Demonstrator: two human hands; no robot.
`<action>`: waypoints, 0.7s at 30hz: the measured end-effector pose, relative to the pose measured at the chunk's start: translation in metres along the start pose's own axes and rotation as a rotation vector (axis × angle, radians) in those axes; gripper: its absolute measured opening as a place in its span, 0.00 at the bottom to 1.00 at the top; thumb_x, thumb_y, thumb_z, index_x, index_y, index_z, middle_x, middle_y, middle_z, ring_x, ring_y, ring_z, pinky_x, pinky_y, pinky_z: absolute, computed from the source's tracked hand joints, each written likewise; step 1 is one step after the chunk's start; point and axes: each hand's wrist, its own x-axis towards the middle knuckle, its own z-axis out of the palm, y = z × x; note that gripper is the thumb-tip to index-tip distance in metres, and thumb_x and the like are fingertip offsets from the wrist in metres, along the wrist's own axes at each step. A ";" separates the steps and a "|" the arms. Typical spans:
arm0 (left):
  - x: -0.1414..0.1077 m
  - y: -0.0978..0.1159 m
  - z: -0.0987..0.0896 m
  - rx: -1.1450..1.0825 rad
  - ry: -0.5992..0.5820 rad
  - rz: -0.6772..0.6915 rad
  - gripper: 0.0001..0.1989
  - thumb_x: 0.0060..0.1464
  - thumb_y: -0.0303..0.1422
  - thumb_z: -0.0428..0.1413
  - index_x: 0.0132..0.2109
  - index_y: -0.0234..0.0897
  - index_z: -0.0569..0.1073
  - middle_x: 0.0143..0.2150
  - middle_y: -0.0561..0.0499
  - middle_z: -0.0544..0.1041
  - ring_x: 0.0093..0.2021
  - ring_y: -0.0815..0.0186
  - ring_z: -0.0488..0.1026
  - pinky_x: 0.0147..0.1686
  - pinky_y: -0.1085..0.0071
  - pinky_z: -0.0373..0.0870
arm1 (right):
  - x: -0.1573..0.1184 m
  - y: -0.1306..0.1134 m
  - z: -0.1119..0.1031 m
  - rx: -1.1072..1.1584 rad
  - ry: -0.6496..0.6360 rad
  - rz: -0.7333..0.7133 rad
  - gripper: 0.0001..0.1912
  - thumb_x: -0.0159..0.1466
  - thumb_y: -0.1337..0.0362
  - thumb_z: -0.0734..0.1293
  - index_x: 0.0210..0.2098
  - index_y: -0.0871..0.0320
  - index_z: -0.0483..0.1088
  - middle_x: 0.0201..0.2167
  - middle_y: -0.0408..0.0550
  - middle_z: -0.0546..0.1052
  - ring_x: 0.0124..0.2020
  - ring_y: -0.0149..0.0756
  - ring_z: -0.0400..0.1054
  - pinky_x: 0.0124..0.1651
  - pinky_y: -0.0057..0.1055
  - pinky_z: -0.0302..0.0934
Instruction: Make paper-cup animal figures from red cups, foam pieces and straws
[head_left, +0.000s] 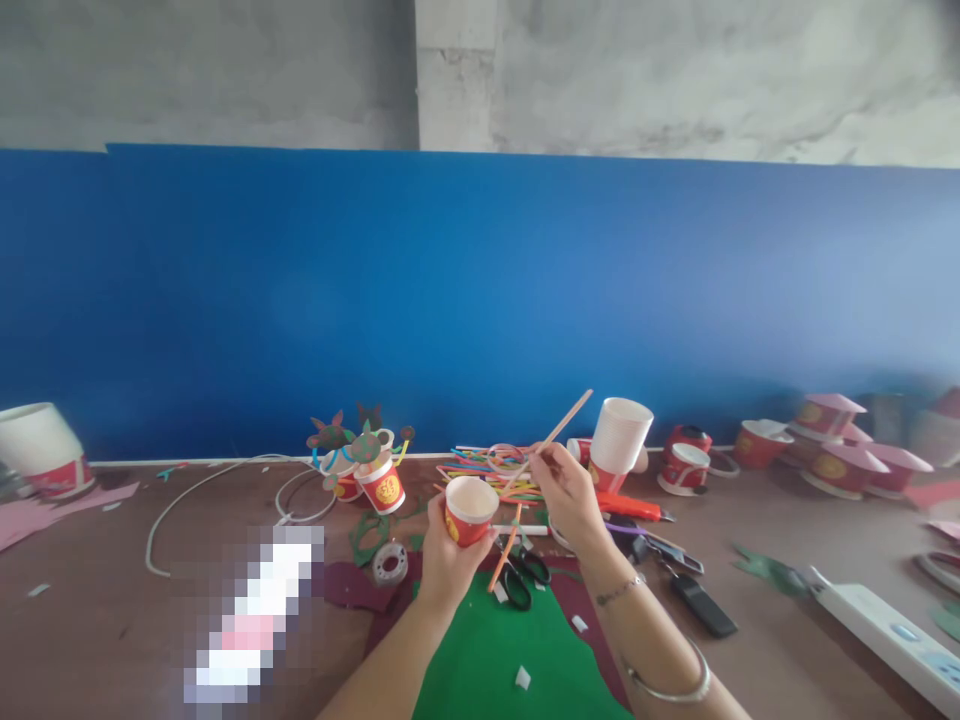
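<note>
My left hand (444, 565) is wrapped round a red and white paper cup (471, 503), its open mouth turned up and toward me. To the right of the cup, my right hand (568, 490) pinches a thin pale stick (566, 420), perhaps a straw, that slants up to the right. Behind both hands lies a pile of coloured straws or strips (465, 462). Below them are black-handled scissors (517, 585), an orange strip (506, 550) and a green paper sheet (502, 660). A roll of tape (390, 564) rests left of my left wrist.
Cups with paper flowers (381, 482) stand behind on the left. A tall stack of white cups (621, 440) and an orange cutter (634, 506) are on the right. Further right lie a black key fob (701, 603) and a white power strip (885, 640). A blue partition (480, 300) backs the table.
</note>
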 end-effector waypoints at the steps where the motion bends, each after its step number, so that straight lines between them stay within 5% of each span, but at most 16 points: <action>1: 0.000 0.001 -0.001 0.015 -0.005 0.006 0.28 0.40 0.38 0.63 0.47 0.36 0.61 0.41 0.45 0.75 0.39 0.59 0.74 0.40 0.64 0.70 | -0.001 -0.002 0.002 0.062 0.012 0.021 0.11 0.63 0.56 0.59 0.33 0.57 0.65 0.29 0.46 0.70 0.30 0.33 0.64 0.32 0.28 0.61; 10: -0.001 0.001 -0.001 0.027 -0.025 0.093 0.25 0.45 0.35 0.60 0.50 0.35 0.62 0.42 0.44 0.74 0.41 0.60 0.74 0.42 0.65 0.70 | -0.004 -0.020 0.002 0.340 0.156 0.065 0.10 0.62 0.56 0.63 0.37 0.57 0.65 0.31 0.46 0.72 0.29 0.34 0.68 0.31 0.30 0.66; 21: -0.002 0.005 -0.002 0.047 -0.028 0.083 0.27 0.43 0.35 0.61 0.51 0.36 0.63 0.43 0.45 0.75 0.41 0.60 0.74 0.41 0.66 0.71 | -0.010 -0.018 0.014 0.244 0.006 0.021 0.10 0.63 0.56 0.62 0.36 0.57 0.66 0.39 0.51 0.74 0.35 0.35 0.71 0.35 0.30 0.68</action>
